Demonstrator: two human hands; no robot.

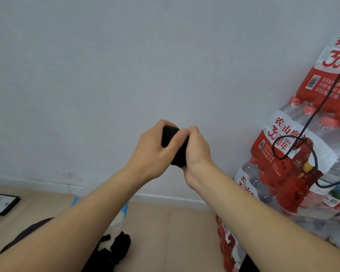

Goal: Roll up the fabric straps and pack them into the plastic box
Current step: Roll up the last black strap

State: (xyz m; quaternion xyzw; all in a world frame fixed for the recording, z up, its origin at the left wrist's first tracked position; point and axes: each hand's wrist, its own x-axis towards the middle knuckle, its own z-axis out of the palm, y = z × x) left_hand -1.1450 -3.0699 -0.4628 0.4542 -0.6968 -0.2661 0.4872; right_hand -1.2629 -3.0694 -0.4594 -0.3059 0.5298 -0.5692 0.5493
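Note:
A black fabric strap (177,149) is bunched into a tight roll, held up in front of the wall at the middle of the view. My left hand (152,149) grips its left side, thumb laid across the top. My right hand (196,152) curls round its right side and underside. Most of the roll is hidden by the fingers. More black straps (117,247) lie in a loose heap on the floor below my left forearm. A clear plastic box (124,211) with blue edges shows partly behind that forearm.
Shrink-wrapped packs of water bottles (294,154) with red labels are stacked at the right, with a black cable (312,118) draped over them. A dark-framed flat board (2,203) lies on the floor at the left. The white wall stands close ahead.

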